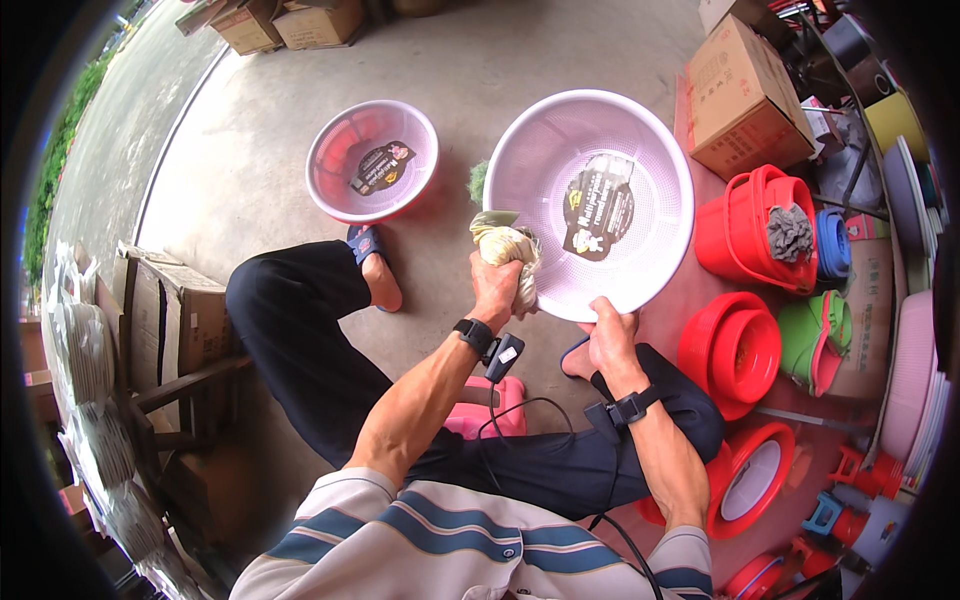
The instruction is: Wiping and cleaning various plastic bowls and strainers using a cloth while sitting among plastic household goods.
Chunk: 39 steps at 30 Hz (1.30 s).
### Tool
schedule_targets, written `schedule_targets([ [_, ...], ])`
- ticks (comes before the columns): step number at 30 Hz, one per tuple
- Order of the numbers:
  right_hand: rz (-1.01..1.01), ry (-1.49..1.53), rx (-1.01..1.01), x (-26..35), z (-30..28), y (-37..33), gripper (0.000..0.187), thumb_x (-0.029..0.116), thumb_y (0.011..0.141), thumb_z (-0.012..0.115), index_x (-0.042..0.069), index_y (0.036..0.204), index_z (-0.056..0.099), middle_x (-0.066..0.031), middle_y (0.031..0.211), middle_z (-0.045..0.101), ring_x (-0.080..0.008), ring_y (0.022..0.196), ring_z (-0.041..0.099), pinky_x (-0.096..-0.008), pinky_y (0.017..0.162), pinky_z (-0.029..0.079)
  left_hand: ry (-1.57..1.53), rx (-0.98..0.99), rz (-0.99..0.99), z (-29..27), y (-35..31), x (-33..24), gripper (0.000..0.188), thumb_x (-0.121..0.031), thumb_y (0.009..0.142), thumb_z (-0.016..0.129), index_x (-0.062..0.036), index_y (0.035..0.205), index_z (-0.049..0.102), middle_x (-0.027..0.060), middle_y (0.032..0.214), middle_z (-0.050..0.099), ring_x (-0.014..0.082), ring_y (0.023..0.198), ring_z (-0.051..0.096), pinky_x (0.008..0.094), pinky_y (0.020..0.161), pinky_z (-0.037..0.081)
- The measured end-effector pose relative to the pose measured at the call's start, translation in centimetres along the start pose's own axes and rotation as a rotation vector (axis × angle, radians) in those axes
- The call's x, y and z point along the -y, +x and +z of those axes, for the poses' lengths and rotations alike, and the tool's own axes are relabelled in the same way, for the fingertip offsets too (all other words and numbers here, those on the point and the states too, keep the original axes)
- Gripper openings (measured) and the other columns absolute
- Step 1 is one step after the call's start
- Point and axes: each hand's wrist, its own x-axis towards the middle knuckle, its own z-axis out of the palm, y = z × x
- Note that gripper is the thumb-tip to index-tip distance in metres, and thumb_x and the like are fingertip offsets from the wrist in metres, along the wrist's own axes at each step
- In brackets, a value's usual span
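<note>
A large pale pink-white plastic basket [535, 150] with perforated walls and a dark label on its bottom is tipped toward me. My right hand [612, 338] grips its near rim, fingers partly hidden by the rim. In my left hand [493, 288] is a bunched cream and olive cloth [508, 250], held against the basket's left outer side. Just beyond the cloth, a fluffy green tuft [478, 181] shows beside the rim. A smaller pinkish basket [322, 160] with a similar label stands on the floor to the left.
Red basins [735, 345], a red bucket [730, 235] holding a grey rag, and green and blue pails crowd the right side. A cardboard box [745, 100] stands at the far right. Wrapped stacks [85, 350] and a carton [175, 310] line the left. A pink stool [485, 410] is between my legs.
</note>
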Motion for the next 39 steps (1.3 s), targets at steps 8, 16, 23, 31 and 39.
schedule_targets([
  [8,0.011,0.005,0.124,1.2,-1.3,0.3,0.043,-0.001,0.086,0.06,-0.002,0.129,0.057,-0.0114,0.117,0.067,-0.0255,0.102,0.072,-0.0454,0.081,0.065,0.453,0.014,0.246,-2.9,6.9,-2.3,0.063,-0.016,0.074,0.082,-0.003,0.129,0.056,0.0202,0.115,0.073,0.0355,0.11,0.071,0.0453,0.095,0.056],
  [16,0.107,-0.162,0.31,4.6,-3.2,-0.3,0.038,0.003,0.088,0.063,-0.008,0.124,0.062,-0.0146,0.111,0.07,-0.0269,0.098,0.074,-0.0455,0.086,0.064,0.512,0.239,0.675,-7.2,13.8,-8.5,0.071,-0.019,0.074,0.082,-0.0065,0.139,0.055,0.0211,0.114,0.073,0.0376,0.108,0.071,0.045,0.094,0.056],
  [23,-0.162,-0.238,0.211,5.3,-2.7,0.4,0.066,0.026,0.092,0.076,0.0,0.146,0.047,-0.0159,0.134,0.062,-0.0269,0.12,0.065,-0.0484,0.094,0.059,0.281,0.334,0.574,-6.5,9.8,-10.2,0.029,-0.008,0.075,0.072,0.0014,0.103,0.073,0.0126,0.092,0.075,0.0253,0.085,0.074,0.0387,0.082,0.058],
  [31,-0.037,0.051,0.093,0.4,-1.3,1.7,0.064,0.009,0.091,0.069,0.01,0.149,0.044,-0.0152,0.139,0.059,-0.0336,0.12,0.065,-0.0573,0.085,0.063,-0.104,0.084,0.167,-2.9,1.5,-0.8,0.027,0.0,0.077,0.065,0.0038,0.103,0.072,0.0112,0.093,0.075,0.0219,0.083,0.071,0.0365,0.077,0.057],
  [39,0.084,-0.034,0.101,1.0,-2.7,0.9,0.039,-0.001,0.085,0.06,-0.008,0.124,0.061,-0.0171,0.116,0.069,-0.0309,0.096,0.074,-0.0486,0.077,0.066,0.299,0.002,0.309,-5.7,6.6,0.4,0.047,-0.009,0.075,0.08,0.0032,0.117,0.064,0.0149,0.107,0.074,0.0236,0.097,0.073,0.0365,0.087,0.058],
])
